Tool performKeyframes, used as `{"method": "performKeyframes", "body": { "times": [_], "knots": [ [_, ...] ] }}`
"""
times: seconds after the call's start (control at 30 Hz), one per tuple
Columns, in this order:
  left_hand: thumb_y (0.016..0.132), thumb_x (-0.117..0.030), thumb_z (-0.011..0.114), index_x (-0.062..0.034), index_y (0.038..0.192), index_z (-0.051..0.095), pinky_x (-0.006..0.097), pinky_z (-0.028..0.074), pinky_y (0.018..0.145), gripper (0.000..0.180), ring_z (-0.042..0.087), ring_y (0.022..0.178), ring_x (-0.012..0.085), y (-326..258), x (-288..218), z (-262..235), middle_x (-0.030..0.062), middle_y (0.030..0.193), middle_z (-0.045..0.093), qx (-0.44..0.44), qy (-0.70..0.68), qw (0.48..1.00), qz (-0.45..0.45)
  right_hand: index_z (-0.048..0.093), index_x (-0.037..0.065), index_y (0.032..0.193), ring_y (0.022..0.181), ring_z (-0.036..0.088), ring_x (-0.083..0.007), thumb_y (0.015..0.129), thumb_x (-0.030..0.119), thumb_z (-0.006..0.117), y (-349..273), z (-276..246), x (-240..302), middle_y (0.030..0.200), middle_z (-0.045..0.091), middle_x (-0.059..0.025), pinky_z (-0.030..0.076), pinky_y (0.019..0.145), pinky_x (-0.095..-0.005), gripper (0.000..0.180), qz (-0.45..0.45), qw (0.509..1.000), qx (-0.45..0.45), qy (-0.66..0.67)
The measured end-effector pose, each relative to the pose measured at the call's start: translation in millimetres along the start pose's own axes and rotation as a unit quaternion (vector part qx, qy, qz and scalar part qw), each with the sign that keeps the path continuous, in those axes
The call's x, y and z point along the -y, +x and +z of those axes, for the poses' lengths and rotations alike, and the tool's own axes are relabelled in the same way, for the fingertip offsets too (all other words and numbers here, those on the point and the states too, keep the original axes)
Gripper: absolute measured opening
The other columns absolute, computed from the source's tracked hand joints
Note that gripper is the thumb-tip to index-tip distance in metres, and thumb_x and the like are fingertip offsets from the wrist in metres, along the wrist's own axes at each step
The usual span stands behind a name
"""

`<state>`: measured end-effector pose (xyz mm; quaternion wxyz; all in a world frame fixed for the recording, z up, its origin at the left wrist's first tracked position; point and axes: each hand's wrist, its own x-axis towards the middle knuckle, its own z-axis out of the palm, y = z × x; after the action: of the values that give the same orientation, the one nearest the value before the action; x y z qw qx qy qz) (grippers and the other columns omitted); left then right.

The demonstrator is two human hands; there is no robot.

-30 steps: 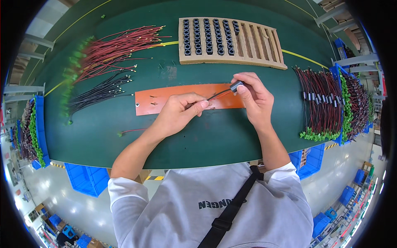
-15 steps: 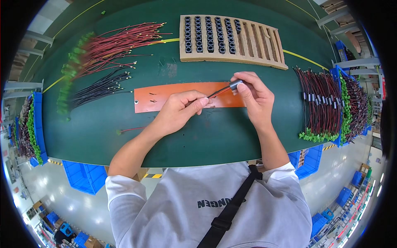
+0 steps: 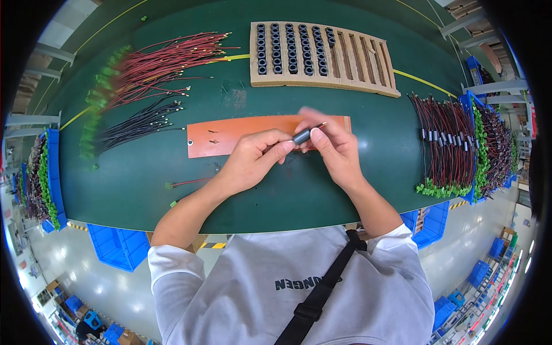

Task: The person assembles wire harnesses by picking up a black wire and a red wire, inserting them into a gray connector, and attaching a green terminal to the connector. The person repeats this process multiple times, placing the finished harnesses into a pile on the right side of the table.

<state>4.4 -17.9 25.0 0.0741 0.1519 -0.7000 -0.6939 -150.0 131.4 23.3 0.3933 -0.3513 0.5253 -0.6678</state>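
Head view: both hands meet over the middle of the green bench (image 3: 144, 190), just above an orange mat (image 3: 230, 135). The left hand (image 3: 253, 158) is curled narrow, its thumb and forefinger pinched toward a small dark sleeve (image 3: 302, 136), a short cylinder held between the 2 hands. The right hand (image 3: 333, 146) grips the same piece from the other side, fingers closed around it, and a thin wire (image 3: 318, 126) pokes out past the fingertips with a bright tip. Whether the wire runs fully through the sleeve cannot be told; the fingers hide that part.

The sleeve looks light, hard and smooth, so it would likely slip if pinched at the rounded ends; holding it across its sides seems the surer grip. The wire looks thin and springy, best taken close to the sleeve so it does not bend away.

Behind the hands lies a slotted wooden tray (image 3: 368, 63), its left rows filled with more dark rings (image 3: 284, 49). To the left, red wires (image 3: 167, 60) and black wires (image 3: 138, 121) fan out with green ends. To the right, a bundle (image 3: 445, 144) of finished-looking wires lies beside a blue bin (image 3: 470, 144). A loose wire (image 3: 187, 183) rests near the left forearm.
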Motion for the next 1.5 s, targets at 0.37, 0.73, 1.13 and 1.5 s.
{"method": "performKeyframes", "body": {
  "times": [0.37, 0.73, 1.13, 1.5],
  "knots": [
    [0.103, -0.017, 0.06, 0.0009, 0.11, 0.071, 0.027, 0.048, 0.067, 0.022, 0.057, 0.07, 0.0111, -2.4, -20.1, -22.3, 0.0034, 0.082, 0.066, -0.012, 0.191, 0.981, -0.008, 0.063, -0.004, 0.118, 0.08, 0.065, -0.0159, 0.109, 0.024, 0.05, 25.7, -72.5, 21.9, 0.1, 0.066, -0.011, 0.054, 0.07, -0.029, 0.032, -0.086, 0.965, -0.193, 0.154],
    [0.098, -0.012, 0.065, 0.0007, 0.1, 0.071, 0.034, 0.048, 0.066, 0.014, 0.061, 0.069, 0.02, -13.1, -22.2, -20.7, 0.0088, 0.081, 0.066, -0.042, 0.254, 0.953, 0.161, 0.065, -0.005, 0.123, 0.093, 0.065, -0.0179, 0.109, 0.022, 0.05, 8.7, -17.5, 12.7, 0.118, 0.063, -0.0146, 0.056, 0.084, -0.0336, 0.034, 0.037, 0.987, 0.089, 0.129],
    [0.081, -0.002, 0.082, -0.0004, 0.119, 0.071, 0.031, 0.053, 0.086, 0.04, 0.066, 0.097, 0.0169, -52.3, -39.1, -97.7, 0.0095, 0.107, 0.068, -0.063, 0.182, 0.978, 0.075, 0.059, -0.001, 0.124, 0.116, 0.067, -0.026, 0.111, 0.034, 0.044, 34.9, 43.1, 5.2, 0.123, 0.065, -0.0166, 0.055, 0.097, -0.034, 0.04, 0.068, 0.987, 0.059, 0.133],
    [0.091, 0.008, 0.069, 0.0027, 0.121, 0.068, 0.033, 0.059, 0.089, 0.03, 0.067, 0.101, 0.0207, -62.9, 15.8, -129.5, 0.0131, 0.118, 0.063, -0.135, -0.068, 0.986, 0.068, 0.055, -0.002, 0.125, 0.119, 0.066, -0.0303, 0.112, 0.033, 0.042, 40.7, 61.2, -34.2, 0.126, 0.063, -0.02, 0.055, 0.1, -0.0367, 0.039, 0.076, 0.985, 0.056, 0.145]
  ]
}}
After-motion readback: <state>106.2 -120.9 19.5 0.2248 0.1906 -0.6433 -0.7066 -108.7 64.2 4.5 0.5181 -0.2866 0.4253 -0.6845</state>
